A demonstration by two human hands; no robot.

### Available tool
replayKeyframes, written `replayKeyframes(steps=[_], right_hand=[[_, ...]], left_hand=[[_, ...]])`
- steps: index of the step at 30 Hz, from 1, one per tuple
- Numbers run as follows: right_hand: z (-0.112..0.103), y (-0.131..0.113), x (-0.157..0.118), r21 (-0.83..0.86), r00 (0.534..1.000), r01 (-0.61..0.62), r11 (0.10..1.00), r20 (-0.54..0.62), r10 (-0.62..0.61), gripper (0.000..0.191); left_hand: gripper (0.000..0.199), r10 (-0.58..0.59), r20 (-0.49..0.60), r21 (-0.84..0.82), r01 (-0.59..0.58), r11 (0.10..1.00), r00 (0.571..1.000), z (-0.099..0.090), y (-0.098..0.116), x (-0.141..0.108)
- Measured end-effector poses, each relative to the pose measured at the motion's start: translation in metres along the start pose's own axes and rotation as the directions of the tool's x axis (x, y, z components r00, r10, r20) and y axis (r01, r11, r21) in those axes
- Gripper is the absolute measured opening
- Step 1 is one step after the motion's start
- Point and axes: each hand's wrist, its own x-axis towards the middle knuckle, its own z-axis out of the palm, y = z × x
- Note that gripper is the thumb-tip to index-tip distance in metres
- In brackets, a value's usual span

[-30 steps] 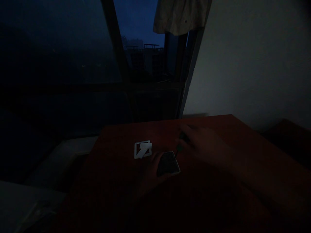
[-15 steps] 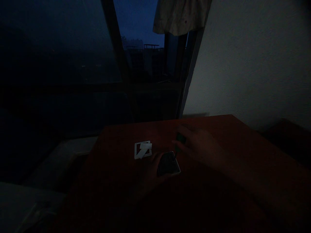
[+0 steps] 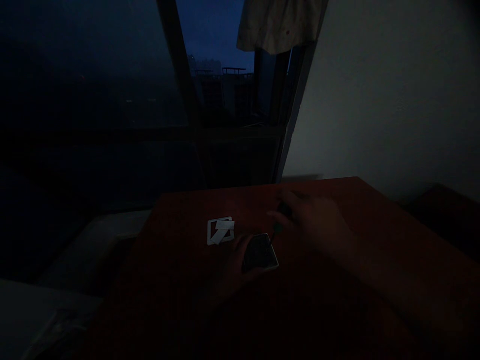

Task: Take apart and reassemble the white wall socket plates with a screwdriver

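A small square switch-like piece, dark on its upper face with a white rim, lies on the reddish table. My left hand grips it from the left, fingers on its far edge and thumb along the near one. In my right hand is a screwdriver with a green and dark handle. It slants down, its tip at the right part of the piece's dark face. Dim light hides the detail at the tip and most of my fingers.
Left of the piece lies a white square frame with two pale flat strips across it. A window stands behind the table, with a short curtain hanging above. A pale wall rises on the right.
My right hand has shifted slightly right and its grip on the screwdriver handle has turned; less green shows. The left hand and the square piece stay in place.
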Motion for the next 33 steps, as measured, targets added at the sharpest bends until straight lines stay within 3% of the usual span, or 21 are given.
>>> replayKeyframes(steps=[2, 5, 7, 10, 14, 16, 18, 22, 24, 26, 29, 31, 33], right_hand=[[-0.001, -0.001, -0.002, 0.075, 0.998, 0.053, 0.996, 0.013, -0.055, 0.030], [-0.007, 0.001, -0.004, 0.321, 0.970, 0.225, 0.920, 0.020, -0.244, 0.033], [-0.011, 0.001, -0.004, 0.371, 0.956, 0.261, 0.891, 0.029, -0.292, 0.035], [-0.011, -0.003, -0.003, 0.180, 0.985, 0.155, 0.971, 0.052, -0.167, 0.023], [-0.005, -0.012, 0.000, -0.098, 1.000, -0.014, 0.995, 0.022, 0.016, 0.034], [-0.006, -0.012, 0.000, -0.052, 0.999, 0.008, 0.999, 0.036, -0.006, 0.030], [-0.010, -0.008, -0.001, 0.108, 0.991, 0.111, 0.988, 0.061, -0.118, 0.021], [-0.016, 0.004, -0.001, 0.383, 0.947, 0.287, 0.878, 0.023, -0.319, 0.024], [-0.014, 0.006, -0.001, 0.326, 0.960, 0.258, 0.909, 0.019, -0.280, 0.021], [-0.009, 0.003, 0.000, 0.161, 0.984, 0.170, 0.972, 0.021, -0.176, 0.020], [-0.003, -0.003, 0.000, -0.060, 0.999, 0.041, 0.997, 0.007, -0.041, 0.033], [-0.003, -0.005, 0.000, -0.056, 1.000, 0.027, 0.998, 0.016, -0.026, 0.034], [-0.006, -0.004, -0.001, 0.097, 0.994, 0.099, 0.990, 0.039, -0.103, 0.026]], left_hand=[[0.074, 0.008, -0.006, 0.012, -0.008, 1.000, 1.000, 0.001, -0.001, 0.000], [0.073, 0.012, -0.019, 0.029, -0.011, 1.000, 1.000, 0.001, -0.001, -0.001], [0.073, 0.011, -0.023, 0.044, -0.010, 0.999, 1.000, 0.000, 0.000, -0.001], [0.072, 0.001, -0.002, 0.036, -0.001, 0.999, 1.000, -0.001, 0.003, 0.000], [0.073, -0.009, -0.007, 0.032, 0.009, 0.999, 1.000, -0.001, 0.002, 0.000], [0.074, -0.002, -0.016, 0.027, 0.002, 1.000, 1.000, 0.000, 0.002, -0.001], [0.073, 0.010, -0.011, 0.016, -0.010, 1.000, 1.000, 0.000, 0.001, -0.001], [0.073, 0.012, -0.007, 0.018, -0.012, 1.000, 1.000, 0.000, 0.002, -0.002], [0.073, 0.007, -0.013, 0.022, -0.007, 1.000, 1.000, 0.000, 0.002, -0.001], [0.073, 0.004, -0.013, 0.023, -0.004, 1.000, 1.000, 0.000, 0.001, 0.000], [0.074, 0.018, 0.001, 0.020, -0.018, 1.000, 1.000, 0.001, -0.001, 0.000], [0.075, 0.018, 0.008, 0.020, -0.018, 1.000, 1.000, 0.001, -0.003, 0.000], [0.075, 0.012, 0.007, 0.014, -0.012, 1.000, 1.000, 0.001, -0.003, -0.001]])
